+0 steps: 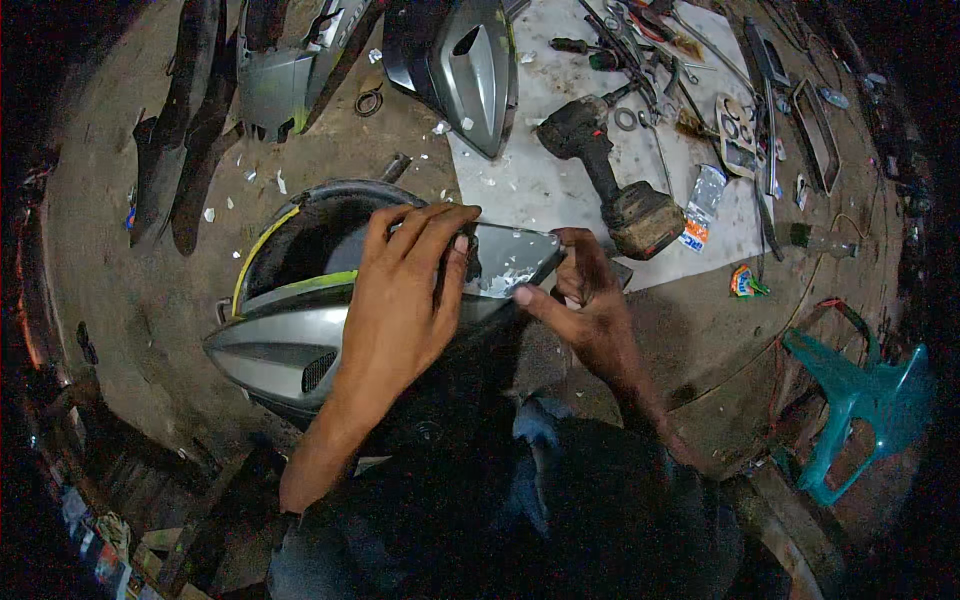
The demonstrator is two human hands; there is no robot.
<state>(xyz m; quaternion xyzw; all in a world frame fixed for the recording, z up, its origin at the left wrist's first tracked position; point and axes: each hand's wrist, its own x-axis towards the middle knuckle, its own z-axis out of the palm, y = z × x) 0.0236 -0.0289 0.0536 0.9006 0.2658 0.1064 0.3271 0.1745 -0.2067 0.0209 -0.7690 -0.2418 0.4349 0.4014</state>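
A long silver-grey motorcycle fairing panel (pixel 270 345) lies across my lap, its pointed end to the left and a small mesh vent near my left wrist. Its right end (pixel 508 250) carries patchy white flakes, as of peeling film or paint. My left hand (pixel 400 285) is closed over the panel's middle, palm down, fingers bent onto the surface beside the flaked patch. At the right end my right hand (pixel 590 310) pinches the panel's edge, thumb on the near side and fingers beyond it. The undersides of both grips are hidden.
A dirty cordless impact wrench (pixel 620 185) lies on a white sheet (pixel 510 165), near spanners (pixel 665 95) and a gasket card (pixel 737 135). Other grey fairings (pixel 470 80) are beyond. A teal plastic part (pixel 855 400) sits right. A round black rim (pixel 290 240) stands behind the panel.
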